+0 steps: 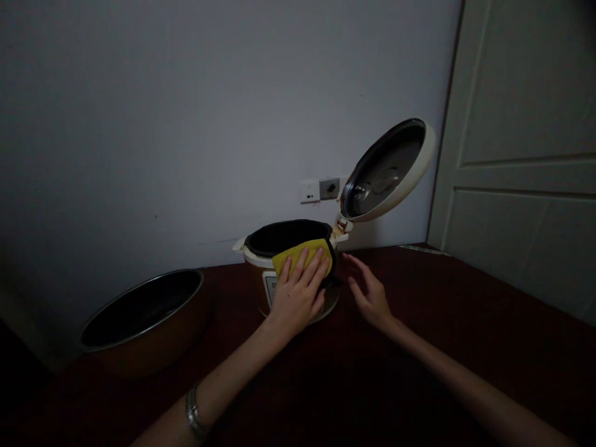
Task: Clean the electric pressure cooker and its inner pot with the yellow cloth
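A rice cooker stands on the dark red floor by the wall, its lid swung open to the upper right. My left hand lies flat with fingers spread on a yellow cloth, pressing it against the cooker's front rim. My right hand hovers just right of the cooker, fingers apart, holding nothing. The cooker's inside looks dark and I cannot see what is in it.
A wide dark inner pot sits on the floor to the left. A wall socket is behind the cooker. A white door fills the right side. A metal bracelet is on my left wrist.
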{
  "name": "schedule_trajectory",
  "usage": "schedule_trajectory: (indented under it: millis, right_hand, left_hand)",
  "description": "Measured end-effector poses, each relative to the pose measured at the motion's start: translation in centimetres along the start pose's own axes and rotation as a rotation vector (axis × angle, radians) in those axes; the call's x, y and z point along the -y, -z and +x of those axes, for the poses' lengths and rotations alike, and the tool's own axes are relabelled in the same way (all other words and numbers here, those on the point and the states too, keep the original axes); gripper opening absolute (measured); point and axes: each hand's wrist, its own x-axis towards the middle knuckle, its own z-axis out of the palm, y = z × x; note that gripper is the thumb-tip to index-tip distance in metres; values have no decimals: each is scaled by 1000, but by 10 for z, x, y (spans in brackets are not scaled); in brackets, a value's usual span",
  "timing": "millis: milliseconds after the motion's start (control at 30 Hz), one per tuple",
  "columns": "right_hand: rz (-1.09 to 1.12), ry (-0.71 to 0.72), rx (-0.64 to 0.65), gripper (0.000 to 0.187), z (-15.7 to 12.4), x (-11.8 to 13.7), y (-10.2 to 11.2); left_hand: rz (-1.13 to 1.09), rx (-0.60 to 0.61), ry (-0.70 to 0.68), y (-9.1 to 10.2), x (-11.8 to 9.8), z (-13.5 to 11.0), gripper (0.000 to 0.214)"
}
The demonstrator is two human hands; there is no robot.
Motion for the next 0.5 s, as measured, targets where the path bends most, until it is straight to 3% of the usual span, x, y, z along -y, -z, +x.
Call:
schedule_trajectory:
  millis: [100,200,367,433,500]
  right_hand:
    - [-250,329,222,61,18,36,2]
    - [-436,510,388,62,26,61,-9]
    - [-604,582,367,57,22,74,-31]
    - [-614,605,354,54,23,76,-34]
    - [-588,624,341,51,26,77,-36]
  left_hand:
    - [-193,-23,-4,3,11,-8,56]
    - [-562,-112,95,8,20,-9,49]
    - [-1176,-324,436,23,35,-1,41]
    - [-1299,-391,499,30,49,5,40]
    - [-1280,-548,548,33,74,10,41]
